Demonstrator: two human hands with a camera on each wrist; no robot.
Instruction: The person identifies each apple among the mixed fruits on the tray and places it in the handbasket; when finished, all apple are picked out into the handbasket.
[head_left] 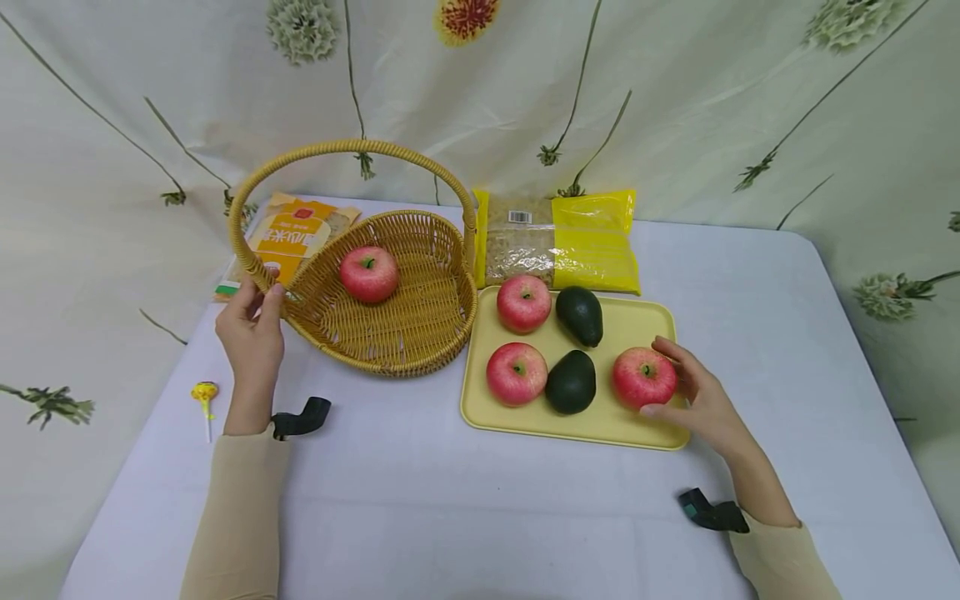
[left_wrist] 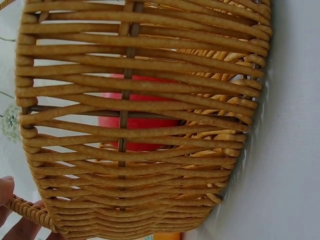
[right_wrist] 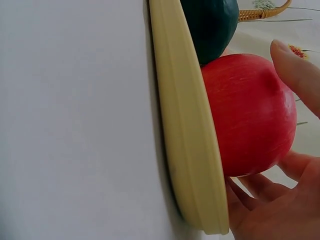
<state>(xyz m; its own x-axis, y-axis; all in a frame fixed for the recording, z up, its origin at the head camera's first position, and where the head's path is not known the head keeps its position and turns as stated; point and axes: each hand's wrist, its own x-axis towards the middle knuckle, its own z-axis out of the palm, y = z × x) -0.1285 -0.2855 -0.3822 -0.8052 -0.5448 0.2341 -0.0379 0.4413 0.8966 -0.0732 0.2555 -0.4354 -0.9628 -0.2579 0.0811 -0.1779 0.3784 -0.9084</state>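
Note:
My left hand (head_left: pixel 255 333) pinches the lower left end of the wicker basket's (head_left: pixel 442 354) arched handle between thumb and fingers. One red apple (head_left: pixel 369 274) sits inside the basket; in the left wrist view it shows through the weave. At the right end of a yellow tray (head_left: pixel 577 433), my right hand (head_left: pixel 705 400) has thumb and fingers curved round the side of another red apple (head_left: pixel 643 377). That apple (right_wrist: pixel 250 115) stands low by the tray rim in the right wrist view. Two more apples, one behind (head_left: pixel 523 303) the other (head_left: pixel 516 373), and two dark avocados (head_left: pixel 572 382) share the tray.
Behind the tray lies a yellow bag of grain (head_left: pixel 555 242). An orange-and-tan packet (head_left: pixel 292 237) is partly hidden by the basket. A yellow-wrapped lollipop (head_left: pixel 204 392) lies left of my left forearm. A flower-print cloth (head_left: pixel 675 108) hangs behind the white table (head_left: pixel 465 517).

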